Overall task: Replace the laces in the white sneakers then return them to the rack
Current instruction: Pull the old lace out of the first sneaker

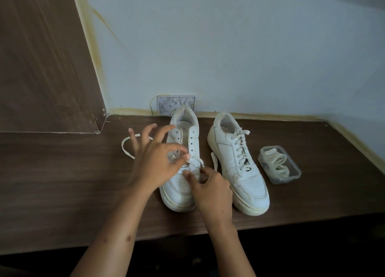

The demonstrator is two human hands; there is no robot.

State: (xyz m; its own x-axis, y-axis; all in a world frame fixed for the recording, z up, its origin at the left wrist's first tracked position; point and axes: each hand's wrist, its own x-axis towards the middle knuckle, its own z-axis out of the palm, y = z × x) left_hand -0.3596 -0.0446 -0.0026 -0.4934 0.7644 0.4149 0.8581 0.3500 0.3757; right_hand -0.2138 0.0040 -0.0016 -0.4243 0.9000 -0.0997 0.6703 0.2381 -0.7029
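Observation:
Two white sneakers stand side by side on a dark wooden shelf (62,183), toes toward me. The left sneaker (183,152) has a lace (195,162) only through its lowest eyelets; one loose end loops on the shelf to its left (127,149), the other lies between the shoes (214,162). My left hand (158,160) hovers over the sneaker's left side, thumb and forefinger pinching the lace near the lower eyelets. My right hand (210,189) rests on the toe and pinches the lace at the right eyelet row. The right sneaker (239,162) is fully laced.
A clear plastic box (279,164) with a coiled white lace lies right of the sneakers. A small patterned card (177,105) leans against the pale wall behind them. A wooden panel (41,58) rises at the left. The shelf's front edge runs near my forearms.

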